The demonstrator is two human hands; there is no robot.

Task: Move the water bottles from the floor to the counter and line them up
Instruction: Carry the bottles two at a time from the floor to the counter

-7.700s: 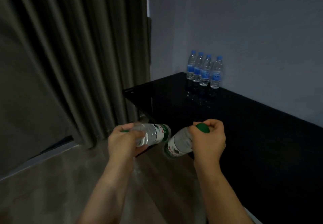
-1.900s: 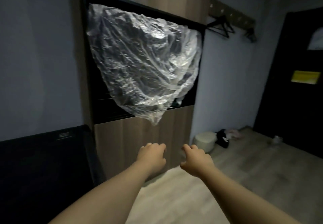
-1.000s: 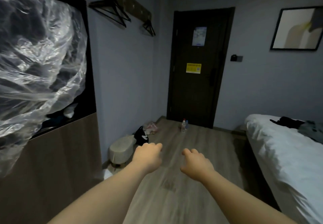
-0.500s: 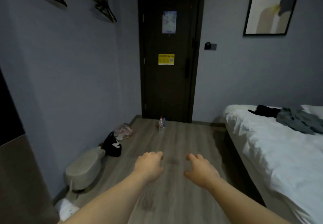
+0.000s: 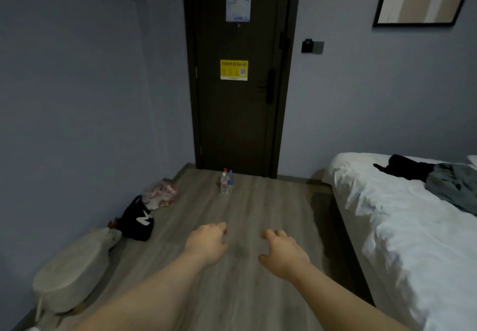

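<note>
Over the wood floor (image 5: 271,201), left hand (image 5: 206,245) & right hand (image 5: 282,254) hang w/ fingers loosely curled, holding nothing. Two water bottles (image 5: 226,181) stand upright by the door (image 5: 240,113), well apart from both hands.

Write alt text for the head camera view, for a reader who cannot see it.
A person's empty left hand and right hand are held out, fingers loosely curled, above a wooden floor. Far ahead, two water bottles stand upright together in front of a dark door. A white bed is on the right and a black bag lies by the left wall.
</note>
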